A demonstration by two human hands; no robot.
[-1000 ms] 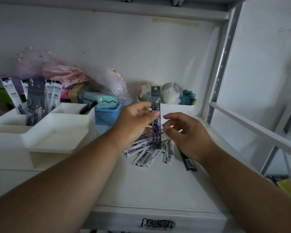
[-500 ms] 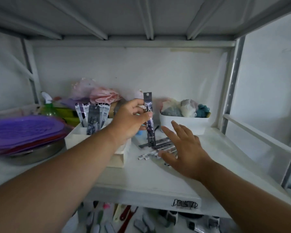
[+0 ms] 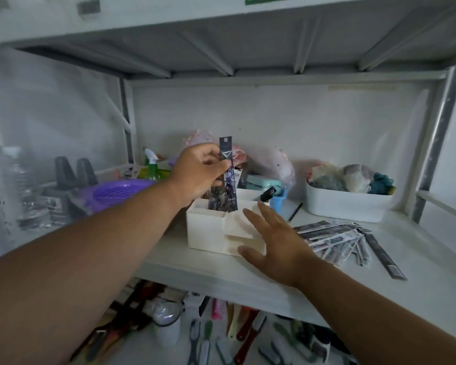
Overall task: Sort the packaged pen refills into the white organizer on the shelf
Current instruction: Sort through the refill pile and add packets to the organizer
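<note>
In the head view, the left hand (image 3: 198,169) pinches a long, dark, flat plastic refill packet (image 3: 228,175) near its top, holding it upright with its lower end at the rim of the rear compartment of the white tiered plastic organizer (image 3: 216,233), where other packets already stand. The right hand (image 3: 274,238), fingers spread and holding nothing, hovers at the organizer's stepped front; contact cannot be told. The packet could snag on the crowded compartment and buckle, or the light organizer could slide. The loose fan of remaining packets (image 3: 332,238) lies near the shelf's front edge, where a sweeping forearm might knock some off.
</note>
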